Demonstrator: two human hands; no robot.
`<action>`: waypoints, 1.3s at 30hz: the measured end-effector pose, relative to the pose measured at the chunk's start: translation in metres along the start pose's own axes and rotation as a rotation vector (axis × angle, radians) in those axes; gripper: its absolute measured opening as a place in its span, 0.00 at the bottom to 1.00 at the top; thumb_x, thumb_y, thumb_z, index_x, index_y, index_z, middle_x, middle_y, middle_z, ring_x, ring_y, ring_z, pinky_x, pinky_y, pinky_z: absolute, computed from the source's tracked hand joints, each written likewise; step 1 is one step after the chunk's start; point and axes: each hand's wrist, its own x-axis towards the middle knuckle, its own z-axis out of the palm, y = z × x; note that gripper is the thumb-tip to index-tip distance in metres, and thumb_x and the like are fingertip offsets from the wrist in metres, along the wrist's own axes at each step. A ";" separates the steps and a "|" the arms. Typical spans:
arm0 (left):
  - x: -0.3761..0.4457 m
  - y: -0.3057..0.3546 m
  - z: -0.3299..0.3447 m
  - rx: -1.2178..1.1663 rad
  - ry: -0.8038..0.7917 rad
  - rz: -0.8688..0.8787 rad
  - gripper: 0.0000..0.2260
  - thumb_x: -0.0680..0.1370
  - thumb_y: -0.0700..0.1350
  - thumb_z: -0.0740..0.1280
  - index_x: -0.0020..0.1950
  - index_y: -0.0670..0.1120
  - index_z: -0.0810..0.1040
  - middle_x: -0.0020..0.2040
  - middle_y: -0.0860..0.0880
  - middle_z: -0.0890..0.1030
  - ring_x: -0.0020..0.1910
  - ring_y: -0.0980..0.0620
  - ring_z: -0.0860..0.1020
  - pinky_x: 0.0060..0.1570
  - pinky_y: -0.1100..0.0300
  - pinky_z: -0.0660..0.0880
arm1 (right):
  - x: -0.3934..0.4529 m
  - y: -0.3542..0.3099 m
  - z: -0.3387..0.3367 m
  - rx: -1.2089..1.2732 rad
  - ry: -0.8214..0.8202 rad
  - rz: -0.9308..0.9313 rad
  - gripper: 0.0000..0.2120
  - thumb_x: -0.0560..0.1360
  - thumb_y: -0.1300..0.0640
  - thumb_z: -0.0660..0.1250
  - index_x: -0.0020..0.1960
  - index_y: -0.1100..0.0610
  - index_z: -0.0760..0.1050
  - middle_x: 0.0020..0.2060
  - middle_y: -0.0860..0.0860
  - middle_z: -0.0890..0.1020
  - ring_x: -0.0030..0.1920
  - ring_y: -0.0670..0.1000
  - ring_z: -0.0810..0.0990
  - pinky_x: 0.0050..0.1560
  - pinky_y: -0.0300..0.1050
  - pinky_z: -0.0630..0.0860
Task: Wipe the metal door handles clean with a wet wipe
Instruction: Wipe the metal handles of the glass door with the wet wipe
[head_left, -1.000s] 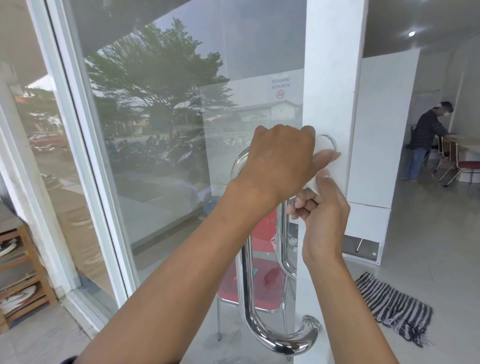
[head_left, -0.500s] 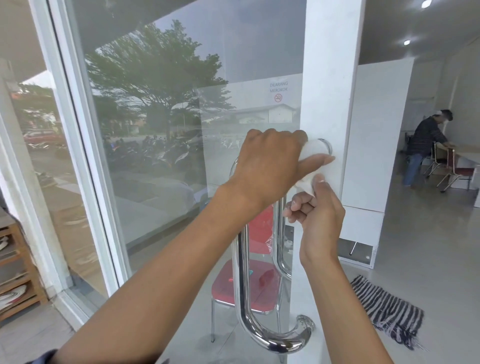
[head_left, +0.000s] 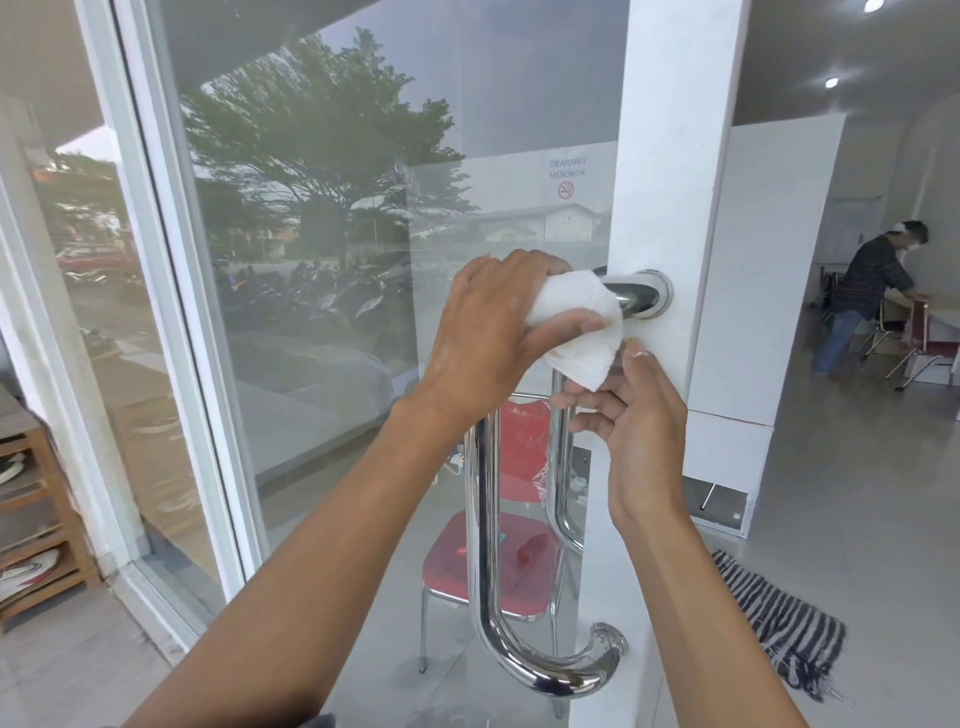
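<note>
We see the left hand (head_left: 493, 332) curling its fingers (head_left: 524, 265) over the crumpled white wet wipe (head_left: 576, 322), wrapping it round the top bend of the polished chrome tubular door handle (head_left: 480, 519). The right hand (head_left: 631, 410), fingers loosely bent, touches the wipe's hanging corner. Since half a second ago, the left hand has slid leftward, baring the shiny round mounting flange (head_left: 652, 293) on the white door frame (head_left: 670, 156).

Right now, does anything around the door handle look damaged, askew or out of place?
Nothing looks damaged. The metal door handle sits straight on the white door frame, and the left hand wraps the wet wipe round its top bend. Only the striped cloth lies rumpled on the floor.
</note>
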 end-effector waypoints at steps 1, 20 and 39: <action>-0.004 -0.005 0.001 -0.046 0.021 -0.018 0.22 0.76 0.60 0.64 0.56 0.42 0.78 0.49 0.51 0.79 0.47 0.51 0.75 0.55 0.55 0.67 | 0.000 0.000 0.000 0.007 -0.009 0.002 0.15 0.83 0.49 0.57 0.49 0.52 0.81 0.37 0.56 0.84 0.36 0.56 0.85 0.30 0.40 0.75; -0.039 -0.020 0.010 -0.468 0.039 -0.427 0.13 0.79 0.51 0.66 0.61 0.51 0.70 0.43 0.64 0.79 0.41 0.63 0.77 0.40 0.63 0.75 | 0.002 0.004 -0.004 -0.062 -0.088 0.034 0.12 0.84 0.59 0.56 0.56 0.55 0.79 0.40 0.57 0.84 0.43 0.58 0.86 0.34 0.39 0.78; -0.069 -0.008 0.020 -0.574 0.085 -0.630 0.10 0.82 0.54 0.61 0.59 0.49 0.72 0.44 0.60 0.80 0.43 0.65 0.79 0.42 0.71 0.73 | -0.002 0.014 0.002 -0.181 -0.119 0.037 0.11 0.82 0.59 0.60 0.51 0.53 0.81 0.39 0.49 0.84 0.47 0.58 0.85 0.44 0.47 0.77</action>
